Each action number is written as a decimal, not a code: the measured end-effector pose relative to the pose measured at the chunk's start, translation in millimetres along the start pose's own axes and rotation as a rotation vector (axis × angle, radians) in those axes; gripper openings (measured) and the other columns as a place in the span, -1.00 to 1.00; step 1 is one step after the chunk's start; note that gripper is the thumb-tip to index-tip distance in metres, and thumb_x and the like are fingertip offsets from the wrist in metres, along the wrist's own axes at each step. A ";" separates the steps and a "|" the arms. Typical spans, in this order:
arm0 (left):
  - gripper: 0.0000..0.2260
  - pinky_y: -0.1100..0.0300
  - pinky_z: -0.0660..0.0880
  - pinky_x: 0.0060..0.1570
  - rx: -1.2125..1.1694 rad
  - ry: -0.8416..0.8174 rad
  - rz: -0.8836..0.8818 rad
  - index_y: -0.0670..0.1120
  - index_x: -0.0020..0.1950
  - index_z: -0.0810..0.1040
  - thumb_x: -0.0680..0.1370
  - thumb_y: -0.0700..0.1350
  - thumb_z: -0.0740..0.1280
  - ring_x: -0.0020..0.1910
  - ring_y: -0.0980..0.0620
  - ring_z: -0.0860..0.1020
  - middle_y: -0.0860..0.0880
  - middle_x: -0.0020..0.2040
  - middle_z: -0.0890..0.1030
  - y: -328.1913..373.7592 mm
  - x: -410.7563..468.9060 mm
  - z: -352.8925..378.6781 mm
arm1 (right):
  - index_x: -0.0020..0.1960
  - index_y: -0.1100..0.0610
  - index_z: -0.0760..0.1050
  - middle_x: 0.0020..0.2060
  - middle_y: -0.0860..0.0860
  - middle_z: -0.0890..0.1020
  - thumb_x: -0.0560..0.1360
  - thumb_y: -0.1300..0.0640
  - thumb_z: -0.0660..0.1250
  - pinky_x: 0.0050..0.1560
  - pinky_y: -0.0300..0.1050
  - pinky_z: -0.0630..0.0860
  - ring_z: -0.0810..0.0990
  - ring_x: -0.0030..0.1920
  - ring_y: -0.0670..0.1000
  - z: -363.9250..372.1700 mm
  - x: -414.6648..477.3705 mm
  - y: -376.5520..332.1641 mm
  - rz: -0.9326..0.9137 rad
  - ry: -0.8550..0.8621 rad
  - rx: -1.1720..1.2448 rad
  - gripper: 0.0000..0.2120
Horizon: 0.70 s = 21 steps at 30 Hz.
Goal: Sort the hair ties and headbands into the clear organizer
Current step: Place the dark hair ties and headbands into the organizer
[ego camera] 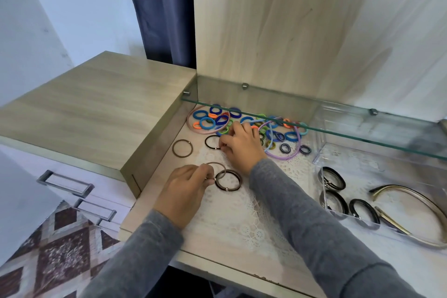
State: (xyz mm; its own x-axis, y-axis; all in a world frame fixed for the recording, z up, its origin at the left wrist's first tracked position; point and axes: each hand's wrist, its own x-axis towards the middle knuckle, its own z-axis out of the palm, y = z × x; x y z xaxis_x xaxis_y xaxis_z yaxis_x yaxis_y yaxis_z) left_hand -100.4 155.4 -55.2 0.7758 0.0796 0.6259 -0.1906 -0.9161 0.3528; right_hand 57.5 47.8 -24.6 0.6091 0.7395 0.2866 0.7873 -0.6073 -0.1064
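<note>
Left hand (183,191) pinches a thin grey tie (216,163) lying across a dark brown tie (240,180), right hand (242,145) grips a black tie (205,142) near the coloured pile (217,120), clear organizer (350,159) well to the right; risk: the overlapped pair lifts together and is missorted

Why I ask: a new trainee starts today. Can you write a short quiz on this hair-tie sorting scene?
1. True or false: the clear organizer already holds dark hair ties.
2. The left hand pinches: A) grey ring tie B) purple headband C) nothing.
3. Fill in: the right hand pinches a thin tie coloured ____.
Key: 1 true; 2 A; 3 black.
</note>
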 end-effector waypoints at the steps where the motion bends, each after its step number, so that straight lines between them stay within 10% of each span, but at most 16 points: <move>1: -0.93 0.10 0.51 -0.23 -0.004 -0.008 0.010 -0.02 -0.05 0.38 0.54 -0.07 0.25 -0.29 -0.04 0.54 0.01 -0.28 0.59 1.2 1.6 0.5 | 0.01 -0.01 0.56 0.07 0.01 0.41 0.54 0.07 0.24 0.18 0.04 0.22 0.29 0.13 0.08 -0.3 -2.3 2.0 -0.003 0.003 0.021 -0.87; 16: -0.66 0.08 0.54 -0.22 0.047 -0.127 0.114 -0.02 -0.02 0.36 0.41 -0.27 0.48 -0.28 -0.05 0.56 -0.02 -0.24 0.60 10.6 12.6 18.2 | -0.08 0.00 0.59 -0.09 -0.10 0.41 0.47 0.09 0.38 0.00 -0.09 0.22 0.26 -0.02 -0.07 -12.3 -54.8 24.8 0.170 0.257 0.422 -0.96; 21: -0.92 0.06 0.54 -0.24 0.005 -0.141 0.091 -0.01 -0.05 0.38 0.53 -0.09 0.28 -0.30 -0.03 0.55 0.01 -0.26 0.59 10.1 11.3 13.6 | -0.07 0.00 0.58 -0.08 -0.07 0.42 0.48 0.08 0.36 0.03 -0.09 0.23 0.30 0.00 -0.02 -10.7 -67.7 25.4 0.175 0.244 0.399 -0.95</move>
State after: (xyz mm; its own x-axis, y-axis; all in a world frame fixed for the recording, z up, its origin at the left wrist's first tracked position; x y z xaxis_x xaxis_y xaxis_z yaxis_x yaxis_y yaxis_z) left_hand -85.3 141.7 -54.0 0.8324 -0.0593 0.5510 -0.2612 -0.9189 0.2957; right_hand 35.3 -20.8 -36.5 0.7328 0.5178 0.4415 0.6795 -0.5221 -0.5155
